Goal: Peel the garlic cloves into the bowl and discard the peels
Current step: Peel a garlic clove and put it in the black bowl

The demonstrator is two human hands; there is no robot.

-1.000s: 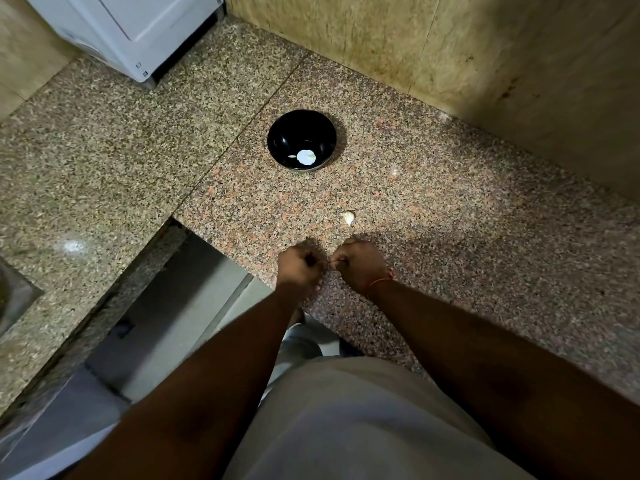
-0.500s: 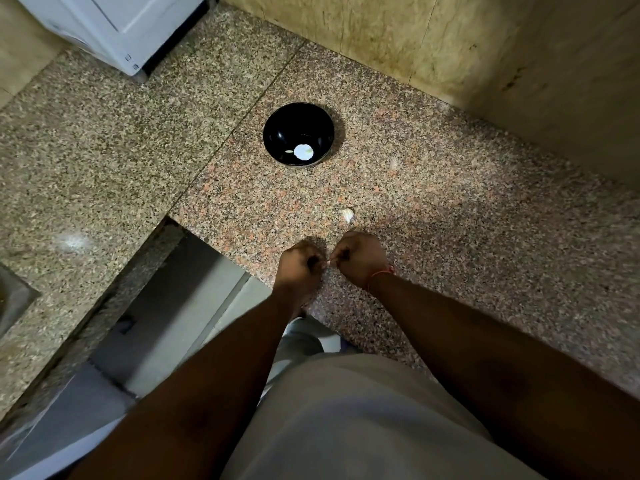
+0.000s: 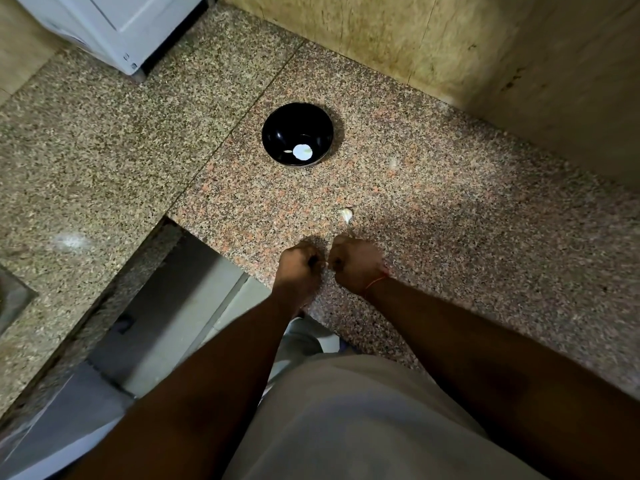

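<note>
While both fists sat knuckle to knuckle at the near rim of the desk [image 3: 485, 237], the left hand [image 3: 299, 268] and right hand [image 3: 356, 263] had their fingers curled tight around something tiny between them, likely a garlic clove, though it was too hidden to be sure. Beyond the fingers, well apart, the black bowl [image 3: 277, 129] held a pale peeled clove [image 3: 302, 152] and a small sliver beside it, so at least one looked done. Just past the right fingers lay one loose clove or peel [image 3: 346, 214]; I could not tell which. So peeling appeared midway, with discarding not yet done. Left of the fingers the desk dropped away at a cut-out corner; ahead and right lay open granite up to the wall [image 3: 450, 46].
</note>
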